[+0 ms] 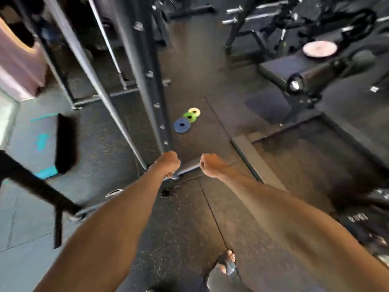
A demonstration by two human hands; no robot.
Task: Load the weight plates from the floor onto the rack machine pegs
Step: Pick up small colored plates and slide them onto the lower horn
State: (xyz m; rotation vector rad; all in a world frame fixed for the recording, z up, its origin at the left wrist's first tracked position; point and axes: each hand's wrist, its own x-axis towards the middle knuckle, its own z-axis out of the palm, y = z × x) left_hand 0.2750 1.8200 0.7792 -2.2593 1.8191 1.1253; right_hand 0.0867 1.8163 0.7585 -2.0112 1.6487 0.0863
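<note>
Three small ring-shaped weight plates lie flat on the dark rubber floor (pixel 189 218) beyond both hands, touching in a row. The blue plate (pixel 182 125) is nearest, then the green plate (pixel 190 117), and the pale yellow plate (pixel 194 111) is farthest. They sit just right of the rack upright (pixel 154 91). White marks on a dark object (pixel 345 226) right of the right hand (pixel 211 166) are too blurred to read. The left hand (pixel 168 163) and the right hand are both curled into fists, gripping nothing.

One wide-angle camera, worn on the head, looks forward and steeply down from standing height. The bare left forearm (pixel 117 218) and bare right forearm (pixel 273 207) run from the bottom edge toward mid-frame. The dark speckled rubber floor (pixel 185 218) lies well below; the dark steel rack upright (pixel 145 81) stands near, left of centre.
</note>
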